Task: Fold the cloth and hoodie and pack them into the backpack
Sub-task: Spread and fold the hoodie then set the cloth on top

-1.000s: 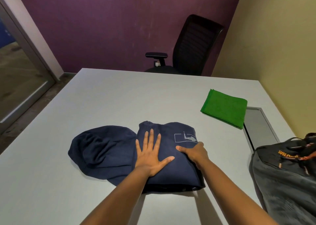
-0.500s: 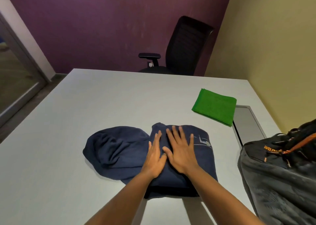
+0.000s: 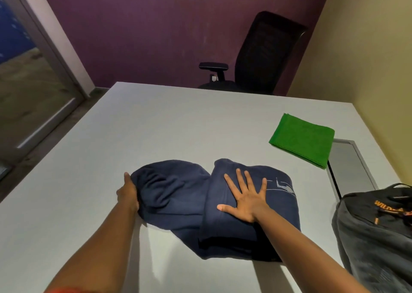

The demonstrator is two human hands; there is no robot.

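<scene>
Left hand [image 3: 128, 195] now shifted from folded hoodie [image 3: 223, 205] body onto hood edge, fingers hidden. Right hand [image 3: 246, 200] flat on hoodie, fingers spread. Green cloth [image 3: 302, 140] folded on desk [image 3: 156, 125]; backpack [image 3: 376, 234] contents unseen.

I see the backpack [image 3: 376, 232] cut off by the right and bottom edges, its orange lettering only partly legible. The left hand's [image 3: 127, 194] fingers are hidden at the hoodie's [image 3: 178, 199] edge; I cannot tell their grip.
</scene>
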